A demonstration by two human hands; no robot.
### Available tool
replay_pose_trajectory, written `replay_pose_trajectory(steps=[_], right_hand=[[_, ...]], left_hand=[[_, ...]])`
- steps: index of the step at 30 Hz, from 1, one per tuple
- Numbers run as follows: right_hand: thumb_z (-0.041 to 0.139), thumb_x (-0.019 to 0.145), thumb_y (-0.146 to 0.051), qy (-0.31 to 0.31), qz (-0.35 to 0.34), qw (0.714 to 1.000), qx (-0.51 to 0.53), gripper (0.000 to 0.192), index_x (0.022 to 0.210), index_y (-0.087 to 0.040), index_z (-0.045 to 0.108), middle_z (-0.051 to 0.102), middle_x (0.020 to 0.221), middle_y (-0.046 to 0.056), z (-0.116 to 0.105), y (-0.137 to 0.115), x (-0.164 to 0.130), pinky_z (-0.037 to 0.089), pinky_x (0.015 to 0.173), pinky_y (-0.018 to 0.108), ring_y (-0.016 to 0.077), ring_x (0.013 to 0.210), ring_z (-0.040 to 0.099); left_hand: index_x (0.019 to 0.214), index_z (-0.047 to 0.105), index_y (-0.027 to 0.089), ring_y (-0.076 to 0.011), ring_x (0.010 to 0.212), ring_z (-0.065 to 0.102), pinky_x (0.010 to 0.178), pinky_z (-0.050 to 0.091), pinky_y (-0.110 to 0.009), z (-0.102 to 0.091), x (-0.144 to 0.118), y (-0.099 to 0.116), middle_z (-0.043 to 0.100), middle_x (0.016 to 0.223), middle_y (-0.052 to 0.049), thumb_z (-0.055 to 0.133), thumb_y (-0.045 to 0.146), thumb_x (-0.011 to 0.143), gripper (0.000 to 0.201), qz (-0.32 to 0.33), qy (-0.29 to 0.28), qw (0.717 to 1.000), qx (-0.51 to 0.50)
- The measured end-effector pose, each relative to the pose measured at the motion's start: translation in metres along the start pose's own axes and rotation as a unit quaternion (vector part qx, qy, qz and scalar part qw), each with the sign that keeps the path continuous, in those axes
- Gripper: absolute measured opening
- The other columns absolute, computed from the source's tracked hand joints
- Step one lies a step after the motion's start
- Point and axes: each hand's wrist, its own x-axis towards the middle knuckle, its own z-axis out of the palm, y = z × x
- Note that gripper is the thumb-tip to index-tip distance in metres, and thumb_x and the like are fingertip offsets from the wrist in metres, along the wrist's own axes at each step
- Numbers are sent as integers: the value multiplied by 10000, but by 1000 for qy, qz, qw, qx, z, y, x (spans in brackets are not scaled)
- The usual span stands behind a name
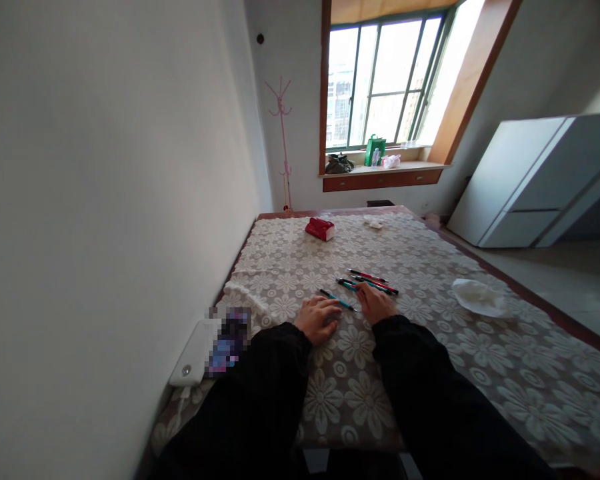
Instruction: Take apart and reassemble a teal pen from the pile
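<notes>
Both my arms in black sleeves reach onto a table under a lace flower-patterned cloth [430, 347]. My left hand [317, 319] lies flat, fingers apart, with a teal pen [337, 300] at its fingertips. My right hand [375, 303] rests just right of it, its fingers touching a small cluster of pens: a teal pen [350, 285], a dark one [380, 287] and a red pen [367, 275] slightly farther off. Neither hand grips a pen.
A red box [321, 229] lies farther back on the table, a crumpled white tissue [480, 297] at the right, another white scrap [373, 222] at the far edge. A white power bank [193, 353] and a phone sit by the left wall. A white cabinet [535, 180] stands at right.
</notes>
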Motion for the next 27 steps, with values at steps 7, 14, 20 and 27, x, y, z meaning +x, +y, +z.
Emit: replay_pose_trajectory(steps=[7,14,20,27], right_hand=[[458,948,-316,-35,-60,994,85,237,1095,-226,620,720,1063,79,1,-16,-4,507,774,328,228,918,686],[471,930,-281,-61,-117,984,123,256,1132,-200,604,701,990,81,-1,-21,-7,516,788,327,209,878,668],[479,948,-284,-55,-162,974,151,252,1139,-210,625,699,1028,89,2,-18,-5,520,826,348,222,926,660],[554,916,-350,-28,-158,975,154,189,944,-213,681,668,877,80,-1,-20,-3,499,814,385,241,865,618]], left_hand=[[1377,541,288,-312,1409,349,1153,261,-519,1,0,0,477,1502,-54,636,443,874,535,3,-10,1000,-22],[1064,654,170,-226,968,663,813,486,-338,2,10,-13,731,1034,-106,558,393,925,281,-155,184,944,-227],[996,609,145,-151,618,625,518,360,-233,3,14,-21,724,731,-66,569,414,910,286,-193,239,902,-304],[1237,554,161,-173,816,681,636,457,-240,-3,12,-10,753,910,-82,602,370,899,401,-147,243,890,-358]])
